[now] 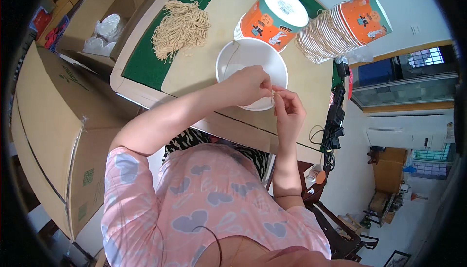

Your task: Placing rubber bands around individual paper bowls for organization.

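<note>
A white paper bucket (231,55) stands on the table with its mouth toward me, a thin string (233,53) lying against its inner wall. My left hand (250,83) reaches over the bucket, thumb and fingers pinched together. Close beside it, at the near right of the rim, my right hand (290,107) also pinches. A bit of beige string seems to run between the fingertips; its details are too small to make out. Beyond the bucket lies a tangled heap of beige string (181,29) on the left.
Behind the bucket stands an orange-and-green printed bucket (265,23), white round end up. A tilted stack of buckets (323,33) with string on it lies right of that. Black power adapters and cables (334,116) line the right edge. Cardboard boxes (53,135) stand left.
</note>
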Demonstrator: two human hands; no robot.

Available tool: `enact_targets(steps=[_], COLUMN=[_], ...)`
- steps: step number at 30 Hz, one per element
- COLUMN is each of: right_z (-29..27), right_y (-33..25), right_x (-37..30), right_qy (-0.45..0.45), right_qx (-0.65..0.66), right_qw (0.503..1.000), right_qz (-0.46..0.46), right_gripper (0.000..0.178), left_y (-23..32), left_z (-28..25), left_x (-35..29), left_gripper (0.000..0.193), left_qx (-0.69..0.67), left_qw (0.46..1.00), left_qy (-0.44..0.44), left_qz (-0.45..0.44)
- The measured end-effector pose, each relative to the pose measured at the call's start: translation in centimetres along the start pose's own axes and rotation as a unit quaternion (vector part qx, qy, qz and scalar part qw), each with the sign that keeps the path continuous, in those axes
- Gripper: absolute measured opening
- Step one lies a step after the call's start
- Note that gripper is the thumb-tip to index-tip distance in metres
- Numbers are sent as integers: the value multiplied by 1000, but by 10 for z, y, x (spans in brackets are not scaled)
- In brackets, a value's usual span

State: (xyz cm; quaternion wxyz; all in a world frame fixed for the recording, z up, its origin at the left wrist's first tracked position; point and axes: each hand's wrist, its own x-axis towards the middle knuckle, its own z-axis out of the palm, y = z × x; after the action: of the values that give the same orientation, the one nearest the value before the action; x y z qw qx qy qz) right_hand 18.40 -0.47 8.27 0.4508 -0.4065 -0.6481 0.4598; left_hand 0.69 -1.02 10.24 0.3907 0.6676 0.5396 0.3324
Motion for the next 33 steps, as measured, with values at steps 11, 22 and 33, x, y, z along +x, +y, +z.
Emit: enact_targets(steps=[11,22,33], right_z=[5,6,4], right_y=[10,9,4], right_x=[-10,-15,-11], right_qy=[106,82,50], right_qx=[-96,-146,-23], right_qw=[982,969,997], right_qz=[-121,-181,-57], right_gripper=[9,18,11], left_y=[9,-1,15], left_z=[-10,-6,6], left_x=[13,10,-17], left_gripper=[18,16,14], left_qx=[-270,-248,-62], left_qw=[928,944,996], left_qy=[-157,-111,69], left_qz=[-203,-189,-5])
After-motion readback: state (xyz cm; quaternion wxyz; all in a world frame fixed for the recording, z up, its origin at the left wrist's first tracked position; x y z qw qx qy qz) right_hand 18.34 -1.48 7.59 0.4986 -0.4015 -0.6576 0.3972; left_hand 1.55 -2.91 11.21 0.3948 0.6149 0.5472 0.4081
